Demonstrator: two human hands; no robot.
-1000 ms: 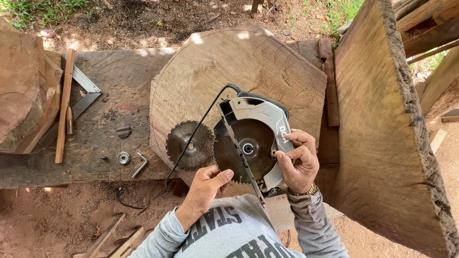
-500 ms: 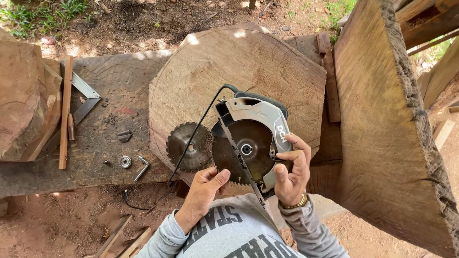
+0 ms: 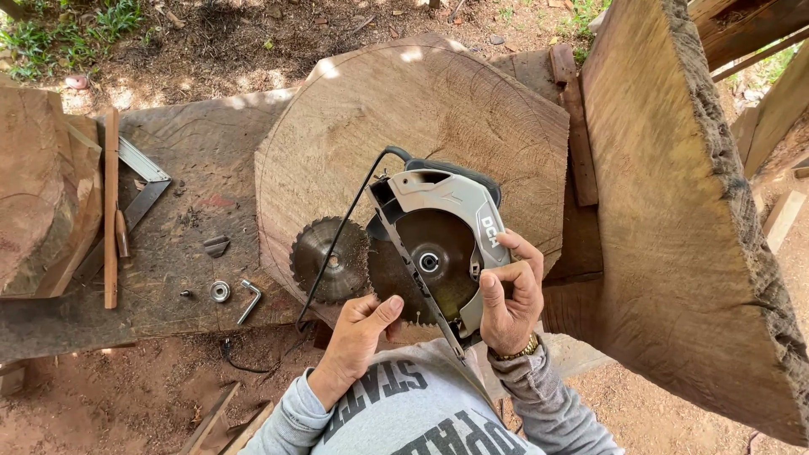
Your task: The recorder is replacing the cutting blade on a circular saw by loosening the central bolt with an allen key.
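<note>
A grey circular saw (image 3: 447, 227) lies on its side on a big round wood slab (image 3: 421, 109), its dark blade (image 3: 421, 270) facing up. My right hand (image 3: 510, 295) grips the saw's guard at its right edge. My left hand (image 3: 362, 324) rests on the lower left rim of that blade, fingers together. A second, loose saw blade (image 3: 329, 259) lies flat on the slab just left of the saw, under the black power cord (image 3: 341, 232).
On the dark plank (image 3: 194, 177) at left lie a hex key (image 3: 249, 301), a washer (image 3: 221, 291), a small bolt (image 3: 184, 294), a metal square (image 3: 143, 185) and a wood strip (image 3: 110, 211). A thick rough slab (image 3: 683, 211) leans at right. Red dirt lies below.
My right hand has shifted up along the guard's right edge. My left hand stays on the blade's lower left rim. The saw has barely moved.
</note>
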